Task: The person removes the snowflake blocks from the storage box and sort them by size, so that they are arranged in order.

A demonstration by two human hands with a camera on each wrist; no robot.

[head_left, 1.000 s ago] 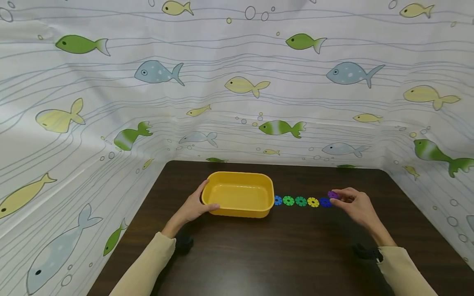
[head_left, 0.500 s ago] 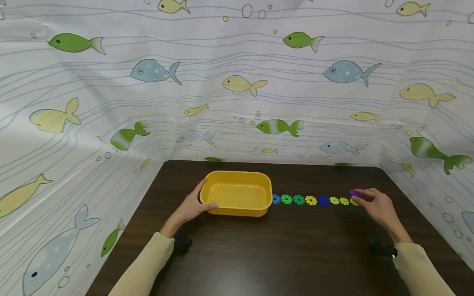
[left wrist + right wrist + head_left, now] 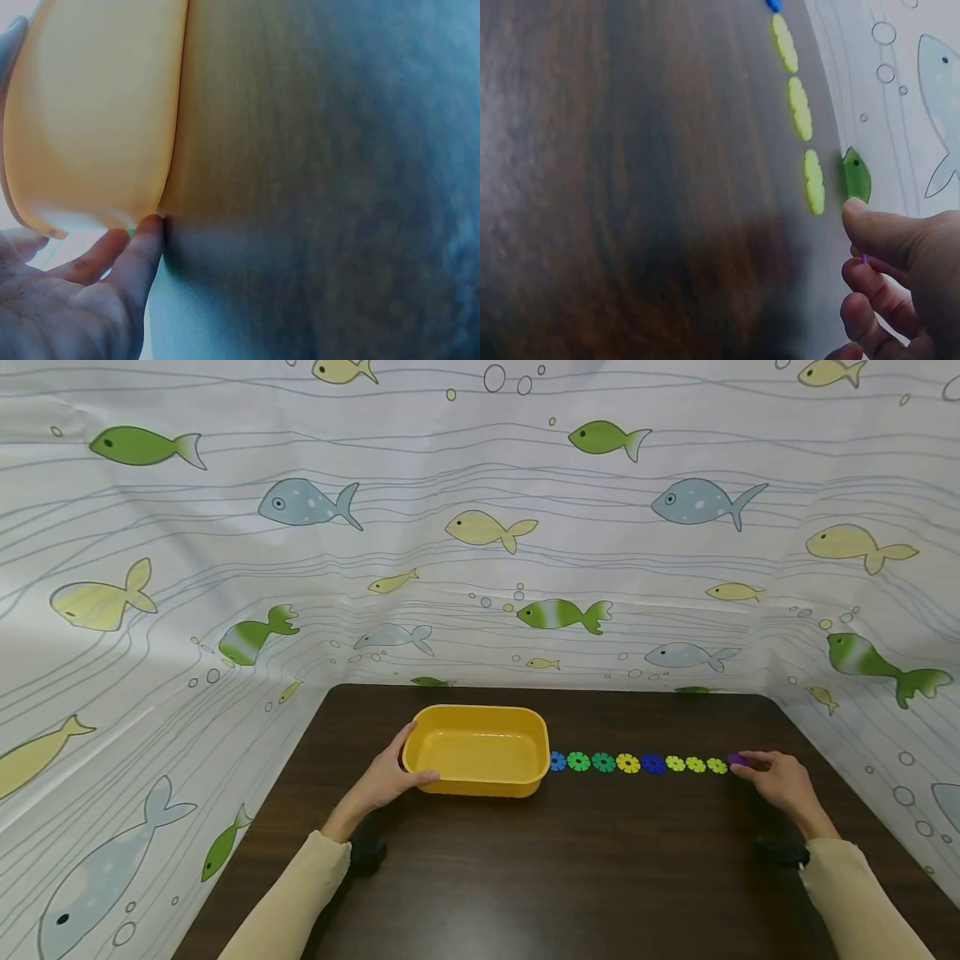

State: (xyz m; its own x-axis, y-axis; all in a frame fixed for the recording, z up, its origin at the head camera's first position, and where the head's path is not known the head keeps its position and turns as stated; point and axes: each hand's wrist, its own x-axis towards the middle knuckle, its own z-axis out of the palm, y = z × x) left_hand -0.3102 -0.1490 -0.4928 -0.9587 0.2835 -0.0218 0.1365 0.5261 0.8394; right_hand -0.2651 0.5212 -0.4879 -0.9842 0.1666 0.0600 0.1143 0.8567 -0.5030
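My left hand [image 3: 384, 777] grips the left end of a yellow plastic tub [image 3: 480, 788], thumb on the near side and fingers at the far left corner. The tub holds nothing visible. At the right end of a row of flower-shaped plastic discs, my right hand [image 3: 783, 783] pinches a purple disc [image 3: 737, 760] between thumb and fingers. Only a sliver of purple shows in the right wrist view. From the tub rightward run a light blue disc [image 3: 557, 762], a green disc [image 3: 578, 762], a teal disc [image 3: 603, 762], a yellow disc [image 3: 628, 763], a dark blue disc [image 3: 653, 764] and three yellow-green discs [image 3: 696, 766].
A dark wooden tabletop [image 3: 540, 868] lies under everything. White sheeting [image 3: 465, 568] printed with fish rises behind it and along both sides. Dark bands circle both wrists below beige sleeves [image 3: 300, 893].
My right hand has moved rightward with the purple disc and lowered it to the table at the row's end. The yellow-green discs have come into sight. My left hand stays on the tub.
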